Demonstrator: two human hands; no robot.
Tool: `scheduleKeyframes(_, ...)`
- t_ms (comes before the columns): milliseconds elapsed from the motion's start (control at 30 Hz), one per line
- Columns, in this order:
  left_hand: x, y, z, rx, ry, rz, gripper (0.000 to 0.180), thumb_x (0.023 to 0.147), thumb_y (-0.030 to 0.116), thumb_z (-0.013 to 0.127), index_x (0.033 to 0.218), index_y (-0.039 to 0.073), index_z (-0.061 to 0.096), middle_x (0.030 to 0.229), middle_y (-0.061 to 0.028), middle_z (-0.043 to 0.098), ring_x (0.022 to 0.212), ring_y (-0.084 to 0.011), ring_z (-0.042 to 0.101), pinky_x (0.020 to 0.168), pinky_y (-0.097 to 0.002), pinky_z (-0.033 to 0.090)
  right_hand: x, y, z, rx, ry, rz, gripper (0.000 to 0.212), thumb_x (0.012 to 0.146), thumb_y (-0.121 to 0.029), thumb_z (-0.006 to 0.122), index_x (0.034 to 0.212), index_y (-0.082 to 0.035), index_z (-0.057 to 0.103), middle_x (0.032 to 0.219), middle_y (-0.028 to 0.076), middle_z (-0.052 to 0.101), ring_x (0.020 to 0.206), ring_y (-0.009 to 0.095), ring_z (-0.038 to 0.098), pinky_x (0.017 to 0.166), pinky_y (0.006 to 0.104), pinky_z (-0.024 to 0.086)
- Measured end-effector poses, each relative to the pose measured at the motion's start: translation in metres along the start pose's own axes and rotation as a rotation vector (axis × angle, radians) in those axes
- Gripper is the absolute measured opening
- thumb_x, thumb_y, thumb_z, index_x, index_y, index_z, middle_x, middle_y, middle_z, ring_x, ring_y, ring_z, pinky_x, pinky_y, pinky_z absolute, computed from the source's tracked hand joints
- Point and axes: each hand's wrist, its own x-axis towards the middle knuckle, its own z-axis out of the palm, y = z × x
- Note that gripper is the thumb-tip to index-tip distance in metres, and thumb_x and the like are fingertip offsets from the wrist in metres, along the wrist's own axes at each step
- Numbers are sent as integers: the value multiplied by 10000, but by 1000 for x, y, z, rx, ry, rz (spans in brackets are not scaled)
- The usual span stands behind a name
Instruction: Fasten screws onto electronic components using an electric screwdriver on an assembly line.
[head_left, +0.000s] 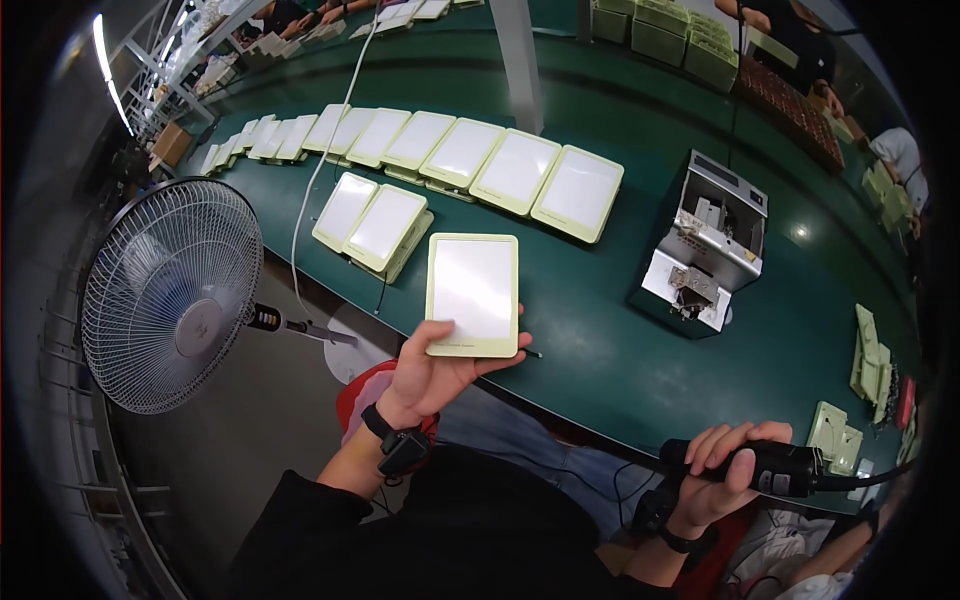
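My left hand [430,372] grips a pale green tablet-like device [474,290] by its lower edge, thumb on the front and fingers behind. Its flat white face points up, with a thin green frame around it. At the lower right, my right hand [722,470] is wrapped around a black cylindrical tool [785,470] that looks like a corded electric screwdriver. The tool lies sideways over the table's near edge, and a black cable leaves its right end. Its working tip cannot be made out.
Similar tablets [512,170] line the green table [590,300], with a small stack [385,230] nearer me. A metal machine [705,245] stands right of centre. Green shell parts [835,435] lie at the right edge. A fan [175,295] stands left. Co-workers sit across the far side.
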Motion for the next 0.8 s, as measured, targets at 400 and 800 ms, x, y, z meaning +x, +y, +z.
scheduleKeyframes(400,-13,-4,23,422,180,11,445,998,39,572,1412,-58,442,1282,-195,629,1127,-316,693,829,-429,659,-2,6,-2,4,5,43,335,955,-237,670,1111,-71,423,618,29,434,447,129,403,426,279,400)
scheduleKeyframes(800,-10,-6,49,30,176,-33,426,1038,146,535,1375,-103,462,1262,-218,641,1089,-308,703,821,-430,653,-3,6,-1,-4,8,41,315,958,-220,653,1124,-65,434,618,30,423,447,128,392,424,281,392)
